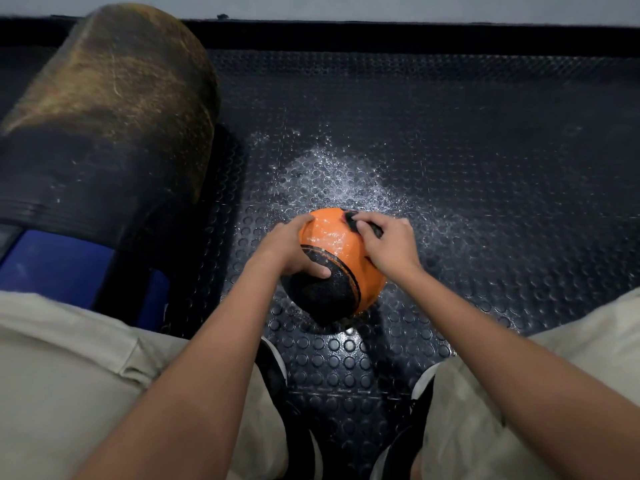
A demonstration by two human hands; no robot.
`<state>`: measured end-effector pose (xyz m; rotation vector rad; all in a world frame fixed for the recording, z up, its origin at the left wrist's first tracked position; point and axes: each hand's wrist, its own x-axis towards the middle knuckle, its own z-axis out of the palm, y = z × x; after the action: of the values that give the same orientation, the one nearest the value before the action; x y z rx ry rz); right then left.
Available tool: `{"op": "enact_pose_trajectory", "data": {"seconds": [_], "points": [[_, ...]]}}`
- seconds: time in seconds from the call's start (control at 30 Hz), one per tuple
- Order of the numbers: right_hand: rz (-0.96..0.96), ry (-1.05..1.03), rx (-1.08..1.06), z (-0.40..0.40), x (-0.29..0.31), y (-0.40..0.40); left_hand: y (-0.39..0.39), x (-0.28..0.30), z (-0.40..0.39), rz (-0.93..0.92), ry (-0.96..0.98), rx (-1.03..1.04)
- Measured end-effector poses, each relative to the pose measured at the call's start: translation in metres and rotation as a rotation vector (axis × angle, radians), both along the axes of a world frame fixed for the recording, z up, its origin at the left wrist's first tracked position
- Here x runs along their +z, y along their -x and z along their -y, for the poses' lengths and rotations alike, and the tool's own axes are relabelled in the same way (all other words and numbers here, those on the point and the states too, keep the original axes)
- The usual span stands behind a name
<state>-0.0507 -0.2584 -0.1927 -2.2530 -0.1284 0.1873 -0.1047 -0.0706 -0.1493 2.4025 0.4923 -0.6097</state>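
An orange and black ball (334, 237), wet and shiny, sits low over the studded black floor mat between my knees. My left hand (289, 249) grips its left side, thumb lying across the black panel. My right hand (388, 242) holds a small dark cloth or sponge (353, 218) pressed against the ball's upper right surface. The ball's underside is hidden.
White foam or water droplets (332, 171) are spattered on the mat (485, 150) beyond the ball. A large worn dark cylinder (110, 109) lies at the left, over a blue object (55, 265). My shoes (408, 427) and beige shorts fill the bottom. A wall edge runs along the top.
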Motion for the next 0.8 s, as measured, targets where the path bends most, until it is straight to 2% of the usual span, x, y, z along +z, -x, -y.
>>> {"op": "enact_pose_trajectory", "data": {"seconds": [0.07, 0.17, 0.2, 0.27, 0.4, 0.47, 0.67, 0.73, 0.8], "points": [[-0.066, -0.034, -0.123, 0.01, -0.007, -0.005, -0.002, 0.0, 0.003, -0.007, -0.017, -0.018], [-0.288, -0.045, -0.35, 0.024, -0.017, -0.003, -0.005, 0.0, 0.008, -0.011, -0.059, -0.068], [-0.303, -0.03, -0.368, 0.027, -0.02, -0.001, -0.007, 0.0, 0.009, -0.02, -0.067, -0.09], [-0.214, -0.027, -0.336, 0.021, -0.017, 0.003, -0.01, 0.0, 0.012, -0.054, -0.067, -0.126], [-0.005, -0.008, -0.085, -0.005, 0.0, 0.004, -0.007, -0.003, 0.022, -0.067, -0.044, -0.042], [-0.019, -0.013, -0.064, -0.002, -0.007, 0.002, -0.003, -0.005, 0.024, -0.026, -0.03, 0.019], [-0.33, -0.112, -0.359, 0.027, -0.023, 0.001, 0.001, -0.006, 0.024, 0.012, -0.034, 0.018], [-0.239, -0.102, -0.308, 0.018, -0.015, 0.002, -0.001, -0.006, 0.024, 0.002, -0.035, 0.004], [-0.094, -0.068, -0.168, 0.005, -0.001, 0.002, -0.002, -0.005, 0.023, -0.006, -0.036, -0.001]]}}
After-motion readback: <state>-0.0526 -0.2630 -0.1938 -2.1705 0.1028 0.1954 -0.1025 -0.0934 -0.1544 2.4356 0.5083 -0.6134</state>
